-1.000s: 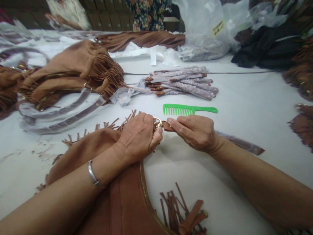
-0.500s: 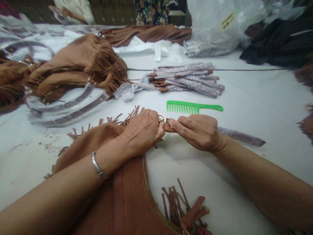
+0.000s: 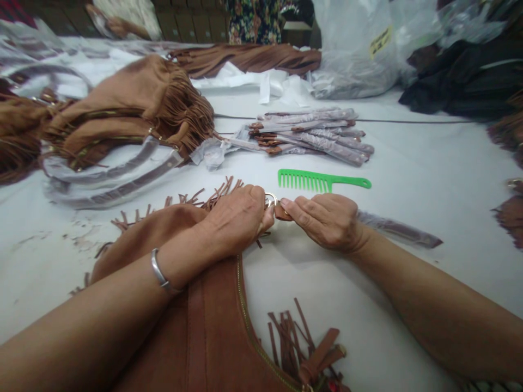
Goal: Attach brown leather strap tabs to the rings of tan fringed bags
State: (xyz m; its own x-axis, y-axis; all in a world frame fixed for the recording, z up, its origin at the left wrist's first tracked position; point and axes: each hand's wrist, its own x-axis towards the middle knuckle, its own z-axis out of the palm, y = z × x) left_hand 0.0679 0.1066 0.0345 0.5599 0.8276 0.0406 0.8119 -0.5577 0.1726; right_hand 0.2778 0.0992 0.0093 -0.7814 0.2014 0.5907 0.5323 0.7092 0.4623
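Note:
A brown fringed handbag (image 3: 212,321) with a curved zipper lies in front of me. My left hand (image 3: 241,215), a silver bangle on its wrist, is closed at the bag's upper corner, gripping a metal ring (image 3: 270,199) there. Brown fringe (image 3: 223,193) sticks out behind the knuckles. My right hand (image 3: 327,220) pinches the tan end of a bag strap (image 3: 283,212) close against the ring. The strap's plastic-wrapped length (image 3: 400,230) comes out past the right hand. Whether the strap end passes through the ring is hidden by the fingers.
A green comb (image 3: 327,178) lies just beyond my hands. Behind it is a pile of wrapped straps (image 3: 314,133). Another fringed bag (image 3: 122,103) with wrapped handles sits at left. A clear plastic bag (image 3: 355,60) and dark cloth (image 3: 461,81) lie at the back, where people stand.
The right hand has shifted very slightly left and down, and less of the strap end shows between the hands. Both hands keep their grip.

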